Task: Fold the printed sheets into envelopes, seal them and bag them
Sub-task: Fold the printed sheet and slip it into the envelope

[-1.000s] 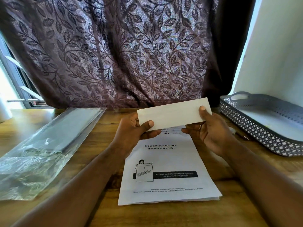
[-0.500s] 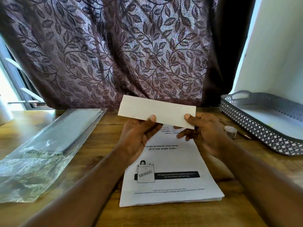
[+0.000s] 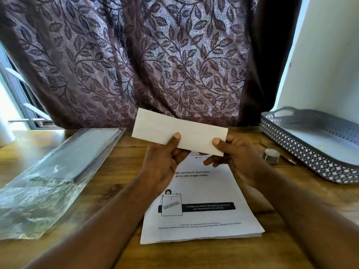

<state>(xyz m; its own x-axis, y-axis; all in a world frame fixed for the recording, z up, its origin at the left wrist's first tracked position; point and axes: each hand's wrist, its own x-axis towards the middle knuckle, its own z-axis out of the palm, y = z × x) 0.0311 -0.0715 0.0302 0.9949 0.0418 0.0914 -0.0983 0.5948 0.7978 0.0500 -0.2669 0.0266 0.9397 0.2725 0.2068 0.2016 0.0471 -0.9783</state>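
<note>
Folding looks complete on one white folded sheet [image 3: 179, 131], a flat, crisp oblong I hold tilted above the table [image 3: 124, 255], my left hand [image 3: 162, 167] pinching its lower edge and my right hand [image 3: 238, 158] its right corner. Sealing and bagging remain, I judge. Beneath lies the matte stack of printed sheets [image 3: 200, 216]; crinkled clear plastic bags [image 3: 52, 183] lie left, a perforated grey tray [image 3: 310, 150] right.
</note>
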